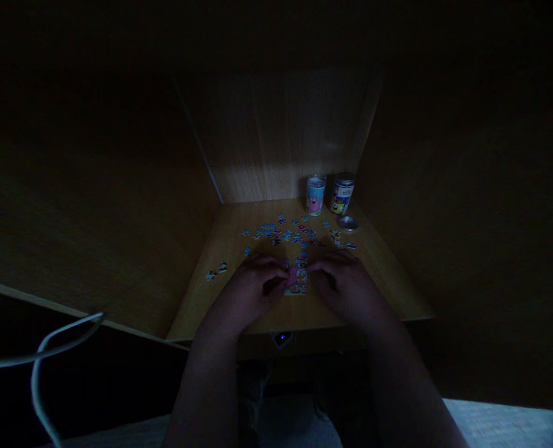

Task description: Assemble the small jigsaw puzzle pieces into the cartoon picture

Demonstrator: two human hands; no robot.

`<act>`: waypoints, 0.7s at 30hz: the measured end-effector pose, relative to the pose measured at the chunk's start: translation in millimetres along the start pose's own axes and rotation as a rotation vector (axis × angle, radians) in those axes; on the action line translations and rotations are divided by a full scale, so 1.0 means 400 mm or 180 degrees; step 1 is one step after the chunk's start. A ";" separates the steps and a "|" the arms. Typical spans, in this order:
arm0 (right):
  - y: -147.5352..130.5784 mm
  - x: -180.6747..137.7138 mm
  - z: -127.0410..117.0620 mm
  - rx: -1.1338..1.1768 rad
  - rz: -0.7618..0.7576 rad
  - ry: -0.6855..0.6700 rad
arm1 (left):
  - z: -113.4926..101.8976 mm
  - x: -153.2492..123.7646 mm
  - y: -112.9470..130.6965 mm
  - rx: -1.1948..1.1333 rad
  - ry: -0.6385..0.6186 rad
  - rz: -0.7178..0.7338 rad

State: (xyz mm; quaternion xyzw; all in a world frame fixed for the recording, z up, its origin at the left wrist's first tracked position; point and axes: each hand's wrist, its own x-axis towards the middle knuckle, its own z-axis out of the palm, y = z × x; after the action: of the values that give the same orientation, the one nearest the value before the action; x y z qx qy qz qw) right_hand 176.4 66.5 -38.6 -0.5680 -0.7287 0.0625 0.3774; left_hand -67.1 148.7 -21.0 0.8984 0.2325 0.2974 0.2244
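The scene is dim. A small joined patch of jigsaw pieces [296, 281], pink and pale, lies on a wooden desk [388, 280] between my two hands. My left hand [253, 286] rests on the desk at the patch's left edge with its fingers curled towards it. On the right edge sits my right hand [344, 280], fingers bent down onto the pieces. Whether either hand pinches a piece is lost in the dark. Several loose jigsaw pieces [281, 233] are scattered farther back.
Two small printed tins [316, 195] [342, 194] stand at the back right of the desk, a round metal lid [349, 223] lying before them. Wooden panels wall the desk on the left, back and right. A white cable [43, 348] loops at lower left.
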 end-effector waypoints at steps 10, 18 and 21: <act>0.003 0.001 0.006 0.0000 -0.0077 -0.0080 | 0.001 0.001 0.005 0.0062 -0.0031 -0.0002; 0.000 -0.001 -0.006 -0.0176 0.0208 0.0400 | -0.035 -0.004 0.012 0.0614 0.0391 -0.0249; 0.004 -0.004 -0.006 -0.0280 0.0437 0.0641 | -0.071 -0.022 0.001 0.1080 0.0622 -0.0559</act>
State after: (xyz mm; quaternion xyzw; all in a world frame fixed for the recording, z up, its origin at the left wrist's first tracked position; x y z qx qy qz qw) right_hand 179.3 64.9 -38.4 -0.6360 -0.6486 -0.0012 0.4182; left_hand -91.6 150.9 -4.0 0.8665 0.3773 0.3190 0.0714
